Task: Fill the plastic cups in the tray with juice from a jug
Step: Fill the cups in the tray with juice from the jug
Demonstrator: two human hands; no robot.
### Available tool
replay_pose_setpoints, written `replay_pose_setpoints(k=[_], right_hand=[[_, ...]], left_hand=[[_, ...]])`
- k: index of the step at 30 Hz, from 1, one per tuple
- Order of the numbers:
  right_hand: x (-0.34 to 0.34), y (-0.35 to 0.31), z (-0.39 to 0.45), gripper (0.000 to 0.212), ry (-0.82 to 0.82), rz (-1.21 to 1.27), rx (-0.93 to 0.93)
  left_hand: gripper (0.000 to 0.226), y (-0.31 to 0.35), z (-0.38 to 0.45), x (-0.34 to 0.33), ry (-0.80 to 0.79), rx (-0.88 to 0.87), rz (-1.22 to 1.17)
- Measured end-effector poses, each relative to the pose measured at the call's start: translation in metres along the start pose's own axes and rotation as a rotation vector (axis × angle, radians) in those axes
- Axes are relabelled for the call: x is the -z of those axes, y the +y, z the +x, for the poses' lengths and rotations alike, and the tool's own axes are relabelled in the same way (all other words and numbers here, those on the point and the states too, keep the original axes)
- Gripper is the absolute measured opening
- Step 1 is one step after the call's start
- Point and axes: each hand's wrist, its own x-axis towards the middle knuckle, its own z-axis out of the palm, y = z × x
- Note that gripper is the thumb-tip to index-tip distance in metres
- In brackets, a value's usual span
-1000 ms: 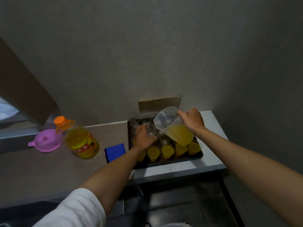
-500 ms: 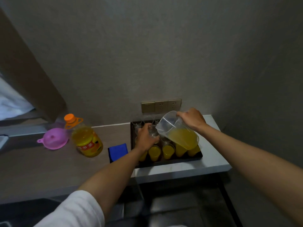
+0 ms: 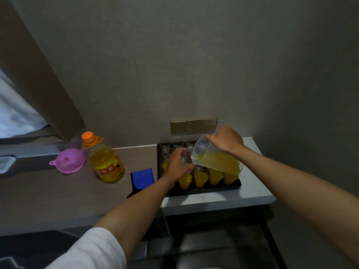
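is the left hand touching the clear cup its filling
Touching. The head view shows the left hand with its fingers curled round the clear cup, no gap between them, beside the spout of the tilted jug.

My countertop (image 3: 48,195) carries a pink funnel (image 3: 69,161), an orange-capped juice bottle (image 3: 105,163), a blue cloth (image 3: 142,177) and the black tray (image 3: 204,189) of cups.

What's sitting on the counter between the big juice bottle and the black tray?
A folded blue cloth lies between the juice bottle and the tray, close beside the tray's left edge, as the head view shows.
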Motion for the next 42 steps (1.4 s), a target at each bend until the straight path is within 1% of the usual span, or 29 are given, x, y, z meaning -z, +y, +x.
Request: replay_pose_setpoints(k=[13,26,42], right_hand=[[-0.005,-0.011,0.007,0.047,0.003,-0.09,0.012],[-0.004,-0.019,0.008,0.048,0.01,-0.16,0.026],[-0.006,-0.025,0.007,0.046,0.008,-0.216,0.081]], left_hand=[[0.072,-0.005,-0.003,0.003,0.003,0.006,-0.007],[0.067,-0.006,-0.002,0.0,0.03,-0.02,0.009],[0.068,-0.013,-0.001,0.0,0.011,-0.017,-0.036]])
